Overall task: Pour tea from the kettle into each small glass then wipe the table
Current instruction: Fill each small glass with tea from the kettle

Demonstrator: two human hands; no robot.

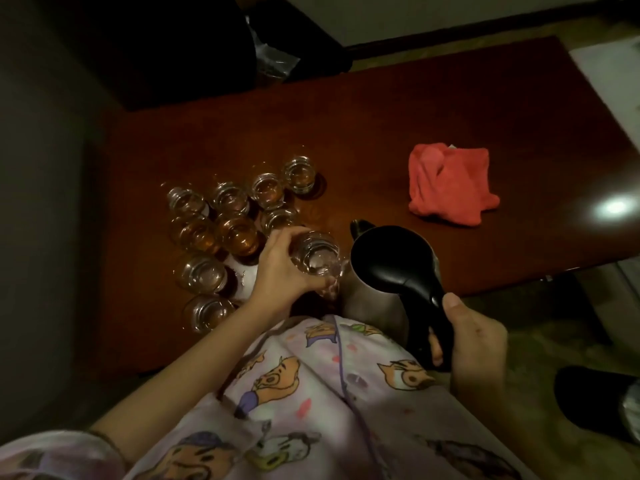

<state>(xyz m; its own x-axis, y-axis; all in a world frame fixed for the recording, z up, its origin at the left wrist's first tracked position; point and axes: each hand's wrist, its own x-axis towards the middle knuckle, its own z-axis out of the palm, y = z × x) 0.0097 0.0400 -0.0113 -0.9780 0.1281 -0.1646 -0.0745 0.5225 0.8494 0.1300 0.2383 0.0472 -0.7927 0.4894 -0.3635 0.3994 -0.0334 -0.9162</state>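
Several small glasses (230, 197) stand clustered on the left part of the dark red-brown table (381, 126); two of them (239, 235) hold amber tea. My left hand (280, 268) grips one clear, empty-looking glass (318, 259) just left of the kettle. The steel kettle with a black lid (391, 258) stands upright near the table's front edge, spout pointing away. My right hand (474, 337) is wrapped round its black handle (433, 317). A crumpled red cloth (450, 183) lies on the table to the right.
A white napkin or paper (247, 277) lies under the nearer glasses. A dark seat or box (173, 46) stands beyond the table's far edge. My patterned pyjama top (311, 393) fills the foreground. A dark slipper-like object (599, 400) sits low right on the floor.
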